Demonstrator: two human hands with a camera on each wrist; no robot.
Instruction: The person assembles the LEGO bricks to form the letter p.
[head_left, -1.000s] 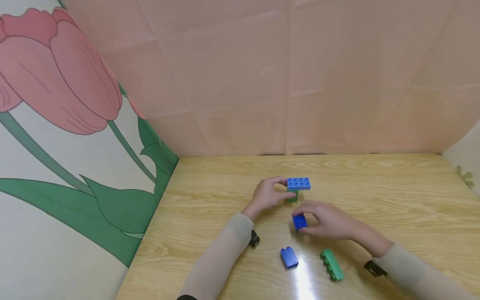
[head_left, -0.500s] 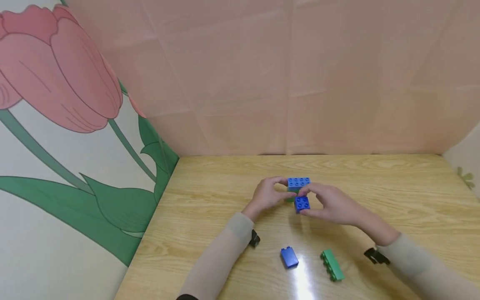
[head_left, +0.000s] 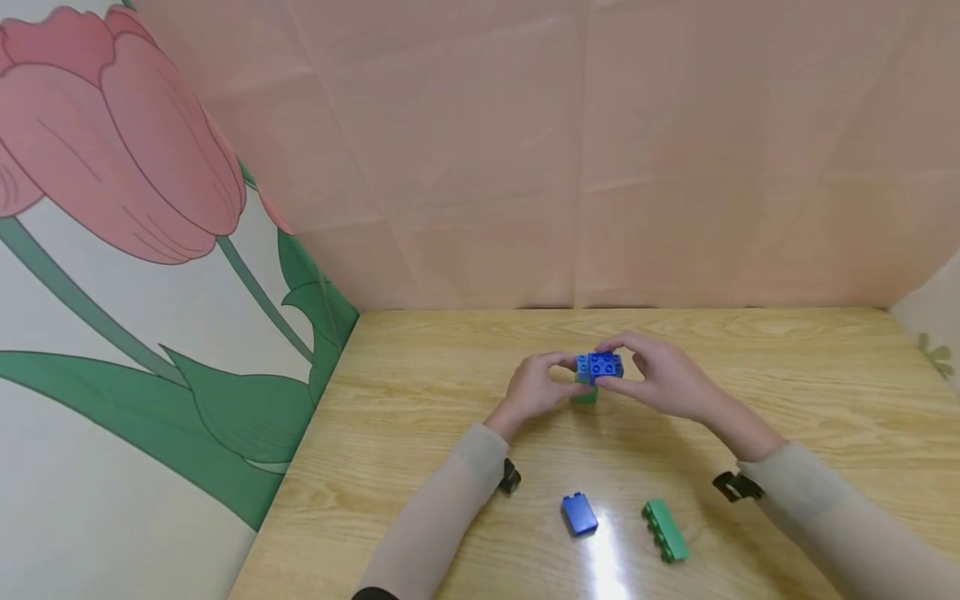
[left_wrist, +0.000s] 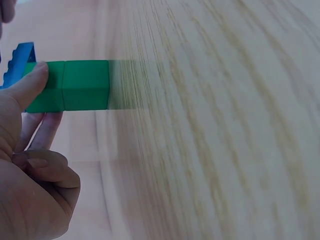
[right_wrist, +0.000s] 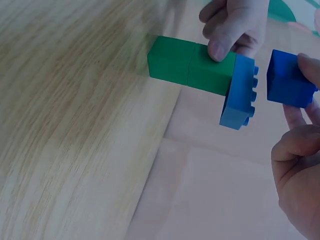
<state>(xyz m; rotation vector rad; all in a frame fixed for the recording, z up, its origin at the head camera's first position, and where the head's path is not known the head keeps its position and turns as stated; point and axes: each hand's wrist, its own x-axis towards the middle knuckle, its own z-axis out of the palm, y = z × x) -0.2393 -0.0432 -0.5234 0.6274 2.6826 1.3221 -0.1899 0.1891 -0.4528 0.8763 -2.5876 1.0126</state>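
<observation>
Two green bricks [right_wrist: 172, 62] stand stacked on the table, topped by a long light blue brick [right_wrist: 239, 95] that overhangs to one side. My left hand [head_left: 529, 390] pinches the upper green brick between thumb and fingers. Above the light blue brick, my right hand [head_left: 671, 382] pinches a small dark blue brick [head_left: 602, 365] whose studs face up. In the right wrist view a gap shows between the dark blue brick and the light blue studs. The left wrist view shows the green stack side-on, with the dark blue brick out of sight.
Nearer the front of the wooden table [head_left: 420, 350] lie a blue brick [head_left: 579, 514] and a long green brick [head_left: 665, 530] on its side, both apart from the hands. A pink cloth [head_left: 465, 167] hangs behind the table's far edge.
My right hand has lifted the dark blue brick from in front of the stack and carried it away from me, over the light blue brick. The left hand keeps its place on the stack.
</observation>
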